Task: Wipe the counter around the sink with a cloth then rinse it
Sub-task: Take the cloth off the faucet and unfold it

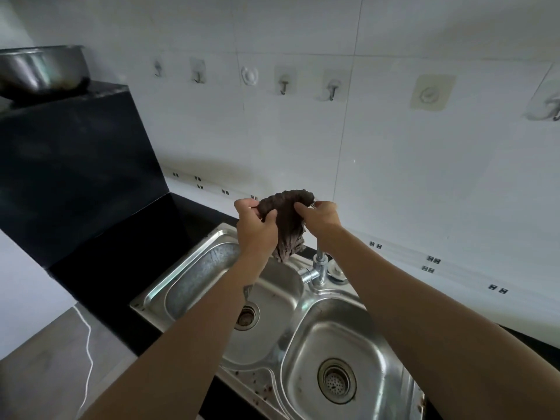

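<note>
Kitchen: white tiled wall with hooks, behind a black counter [115, 256] carrying a steel double sink [169, 286].
Head view, cloth: the dark, bunched cloth [288, 216] is held up over the far edge of the left basin, near the tap [316, 268], with its tail hanging down.
Left hand: the left hand [253, 228] has its fingers [268, 215] clenched on the cloth's left end.
Right hand: the right hand [322, 218] pinches the right end.
Handling: soft and limp, likely damp and slightly heavy; take it by the gathered ends.

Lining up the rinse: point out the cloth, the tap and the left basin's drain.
cloth [288, 219], head view, on its bunched middle.
tap [318, 263], head view, on its upright chrome stem.
left basin's drain [246, 316], head view, on the dark strainer centre.
</note>
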A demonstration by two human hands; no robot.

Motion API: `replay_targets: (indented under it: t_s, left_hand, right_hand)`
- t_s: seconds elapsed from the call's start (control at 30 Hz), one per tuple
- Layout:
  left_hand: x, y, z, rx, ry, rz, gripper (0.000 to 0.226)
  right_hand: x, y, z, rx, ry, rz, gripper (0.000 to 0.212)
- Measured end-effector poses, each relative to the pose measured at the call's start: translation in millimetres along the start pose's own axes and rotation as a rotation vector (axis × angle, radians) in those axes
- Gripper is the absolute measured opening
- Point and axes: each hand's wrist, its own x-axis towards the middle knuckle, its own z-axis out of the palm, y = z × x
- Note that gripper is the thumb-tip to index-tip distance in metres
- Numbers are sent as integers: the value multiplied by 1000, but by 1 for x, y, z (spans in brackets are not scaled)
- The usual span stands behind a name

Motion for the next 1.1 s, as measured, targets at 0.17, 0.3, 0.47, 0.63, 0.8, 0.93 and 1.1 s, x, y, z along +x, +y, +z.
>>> replay_targets:
  t_s: [0.17,0.3,0.47,0.63,0.8,0.93,1.1]
  left_hand:
    - [4,8,-14,21,-72,75,38]
    - [-3,12,-25,-6,-154,141,48]
    - [-30,28,-46,-90,-226,202,52]
    - [-54,40,-64,-38,-268,282,46]
    - [-91,49,-72,24,-335,303,39]
    - [-129,50,-68,61,-370,350,40]
    - [-189,50,-45,66,-520,335,57]
  right_hand:
    - [-15,-14,-13,228,-105,116,19]
    - [-39,-22,-30,292,-209,136,12]
    - [-80,-28,-49,266,-199,14,8]
    - [-126,-29,-68,255,-117,-54,30]
    - [-188,-24,-89,232,-19,-123,11]
    - [-232,-7,-111,216,122,-157,20]
    - [-282,37,-157,161,224,-183,76]
